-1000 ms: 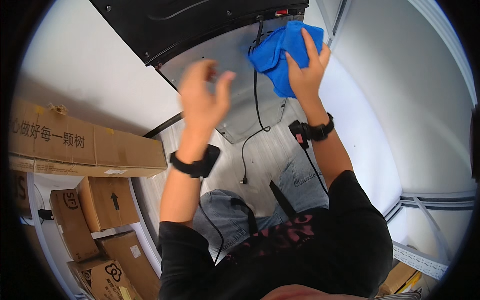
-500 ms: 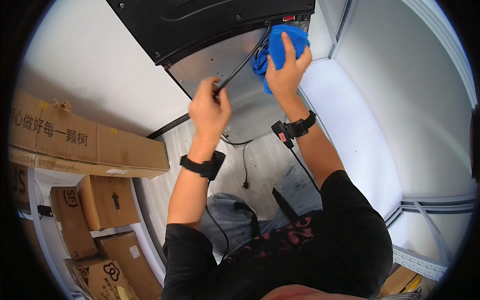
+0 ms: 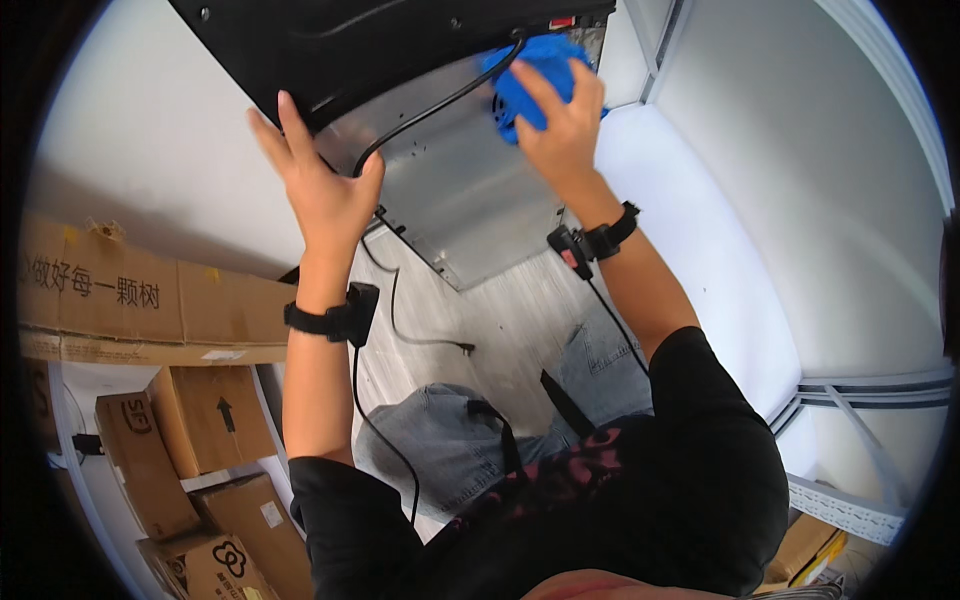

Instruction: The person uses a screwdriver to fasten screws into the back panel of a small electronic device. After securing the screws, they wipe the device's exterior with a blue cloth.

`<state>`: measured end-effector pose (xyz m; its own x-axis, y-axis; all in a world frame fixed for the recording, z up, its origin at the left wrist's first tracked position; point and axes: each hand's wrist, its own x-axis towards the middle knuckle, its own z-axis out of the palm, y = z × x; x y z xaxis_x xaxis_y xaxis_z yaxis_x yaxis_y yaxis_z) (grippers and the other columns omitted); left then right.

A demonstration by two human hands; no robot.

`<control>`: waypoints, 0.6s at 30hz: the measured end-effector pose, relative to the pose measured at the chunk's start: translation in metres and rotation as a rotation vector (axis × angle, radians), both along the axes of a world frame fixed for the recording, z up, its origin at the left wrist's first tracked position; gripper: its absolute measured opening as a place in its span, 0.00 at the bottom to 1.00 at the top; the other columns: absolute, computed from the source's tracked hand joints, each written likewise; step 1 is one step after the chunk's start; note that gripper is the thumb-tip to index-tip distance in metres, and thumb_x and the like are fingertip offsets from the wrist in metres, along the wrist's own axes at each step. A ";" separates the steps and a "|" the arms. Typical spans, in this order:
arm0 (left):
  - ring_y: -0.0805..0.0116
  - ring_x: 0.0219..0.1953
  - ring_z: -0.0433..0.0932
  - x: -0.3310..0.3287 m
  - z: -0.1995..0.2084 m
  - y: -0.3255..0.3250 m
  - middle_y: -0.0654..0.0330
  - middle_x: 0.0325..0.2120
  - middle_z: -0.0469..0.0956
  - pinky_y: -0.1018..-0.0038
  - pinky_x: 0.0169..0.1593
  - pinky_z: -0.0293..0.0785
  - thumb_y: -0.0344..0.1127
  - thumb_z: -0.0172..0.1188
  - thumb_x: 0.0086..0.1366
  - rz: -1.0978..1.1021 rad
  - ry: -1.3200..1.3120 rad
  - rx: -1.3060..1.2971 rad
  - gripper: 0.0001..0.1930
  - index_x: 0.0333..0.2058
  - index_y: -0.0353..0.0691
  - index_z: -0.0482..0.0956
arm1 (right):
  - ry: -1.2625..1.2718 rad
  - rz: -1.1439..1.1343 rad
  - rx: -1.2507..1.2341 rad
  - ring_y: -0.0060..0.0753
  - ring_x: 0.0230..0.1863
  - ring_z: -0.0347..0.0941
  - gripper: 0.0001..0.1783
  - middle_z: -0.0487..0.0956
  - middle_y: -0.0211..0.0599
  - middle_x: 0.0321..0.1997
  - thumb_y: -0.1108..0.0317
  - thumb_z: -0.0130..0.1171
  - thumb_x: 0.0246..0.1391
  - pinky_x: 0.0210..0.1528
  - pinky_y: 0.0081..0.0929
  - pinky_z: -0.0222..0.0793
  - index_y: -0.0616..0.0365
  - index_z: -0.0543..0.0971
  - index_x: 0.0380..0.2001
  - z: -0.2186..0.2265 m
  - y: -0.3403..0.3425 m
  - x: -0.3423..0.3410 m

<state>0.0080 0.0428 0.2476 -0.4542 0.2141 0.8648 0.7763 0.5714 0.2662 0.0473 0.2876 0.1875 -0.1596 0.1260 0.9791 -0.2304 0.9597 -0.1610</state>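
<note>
Pressing a bunched blue cloth (image 3: 535,85) against the grey metal panel (image 3: 470,195), the right hand (image 3: 560,125) lies spread over the cloth with its fingers resting on top of it, bearing down rather than closing around it. The cloth is soft, crumpled and bright blue, and sits near the top of the panel, just under the edge of the black casing (image 3: 340,45). The left hand (image 3: 320,190) is open, fingers apart, its palm laid flat on the lower rim of the black casing where that meets the panel. A thin black cable (image 3: 430,105) runs between the two hands, from beside the cloth down across the panel past the left thumb. The panel is smooth, dull sheet metal with straight edges; the casing is dark and slightly glossy. Both wrists carry black bands. Brown cardboard boxes (image 3: 150,300) stand stacked at the left, and a pale floor (image 3: 520,320) lies below.
</note>
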 end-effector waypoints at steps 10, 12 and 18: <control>0.56 0.49 0.68 -0.010 -0.016 -0.002 0.50 0.48 0.67 0.71 0.45 0.75 0.27 0.72 0.43 -0.060 0.025 0.053 0.50 0.63 0.44 0.52 | -0.086 0.035 -0.021 0.50 0.47 0.60 0.34 0.63 0.44 0.47 0.73 0.60 0.31 0.50 0.44 0.57 0.33 0.77 0.48 -0.052 -0.055 0.000; 0.56 0.48 0.72 -0.012 -0.016 0.000 0.46 0.49 0.67 0.71 0.43 0.76 0.27 0.72 0.41 -0.082 0.067 0.081 0.48 0.62 0.43 0.56 | -0.173 0.117 0.136 0.44 0.46 0.60 0.28 0.64 0.39 0.45 0.71 0.57 0.38 0.49 0.41 0.58 0.29 0.78 0.45 -0.077 -0.087 -0.002; 0.49 0.53 0.70 -0.015 -0.017 0.000 0.50 0.52 0.70 0.67 0.51 0.71 0.28 0.73 0.41 -0.132 0.073 0.144 0.44 0.59 0.41 0.62 | -0.211 0.191 0.205 0.40 0.46 0.57 0.20 0.64 0.32 0.44 0.68 0.55 0.43 0.46 0.40 0.59 0.26 0.79 0.39 -0.118 -0.126 -0.003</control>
<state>-0.0073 0.0424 0.2304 -0.3656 0.1396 0.9202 0.8622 0.4232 0.2783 0.0448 0.1615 0.0696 -0.3628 -0.1218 0.9239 -0.3914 0.9196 -0.0325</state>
